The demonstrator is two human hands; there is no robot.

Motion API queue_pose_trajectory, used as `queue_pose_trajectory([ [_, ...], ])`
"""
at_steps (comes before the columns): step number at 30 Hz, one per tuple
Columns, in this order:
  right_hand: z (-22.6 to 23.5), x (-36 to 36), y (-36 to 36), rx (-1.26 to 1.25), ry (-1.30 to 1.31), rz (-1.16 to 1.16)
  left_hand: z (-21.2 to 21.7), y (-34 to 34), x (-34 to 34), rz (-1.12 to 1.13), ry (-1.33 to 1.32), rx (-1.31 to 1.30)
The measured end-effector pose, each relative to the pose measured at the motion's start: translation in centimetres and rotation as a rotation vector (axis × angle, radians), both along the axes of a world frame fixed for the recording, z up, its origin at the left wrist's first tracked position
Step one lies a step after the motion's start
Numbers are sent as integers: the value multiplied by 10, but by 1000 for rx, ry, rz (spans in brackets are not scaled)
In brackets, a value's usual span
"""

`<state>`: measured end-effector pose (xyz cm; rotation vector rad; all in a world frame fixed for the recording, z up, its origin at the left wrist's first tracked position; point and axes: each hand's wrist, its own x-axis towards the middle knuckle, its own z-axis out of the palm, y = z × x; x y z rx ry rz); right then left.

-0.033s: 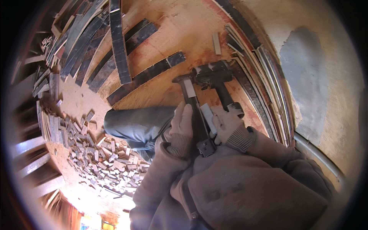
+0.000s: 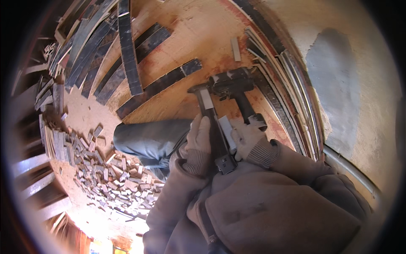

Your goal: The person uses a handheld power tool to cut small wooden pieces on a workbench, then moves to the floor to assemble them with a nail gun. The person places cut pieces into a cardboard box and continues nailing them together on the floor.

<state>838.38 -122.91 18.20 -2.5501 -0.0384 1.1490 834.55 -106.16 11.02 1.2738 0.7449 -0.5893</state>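
My left hand (image 2: pixel 198 142), in a tan work glove, is closed around a long black bar-shaped tool part (image 2: pixel 213 127) that points away from me and carries a pale strip near its far end. Beside it on the right, my gloved right hand (image 2: pixel 249 139) pinches a short pale strip (image 2: pixel 227 129) against the bar. Just beyond both hands a black power tool (image 2: pixel 232 82) lies on the plywood floor (image 2: pixel 198 34), its handle angled toward my right hand. My knee in grey trousers (image 2: pixel 148 137) rests to the left of the hands.
Long dark curved planks (image 2: pixel 127 55) lie on the floor at the upper left. A heap of small wood offcuts (image 2: pixel 114 178) spreads at the lower left. Stacked thin strips (image 2: pixel 292 97) run along the right, next to a rough plastered wall (image 2: pixel 338 84).
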Motion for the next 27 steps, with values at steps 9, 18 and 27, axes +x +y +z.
queue_pose_trajectory([
  [9,-3,7,-1,-89,158,44,1,12,-8,-421,-699,319],
  [18,-8,14,-7,196,5,-43,3,4,-31,-472,-606,628],
  [27,-98,64,-69,659,643,-1237,59,6,-28,-8,-78,-42],
])
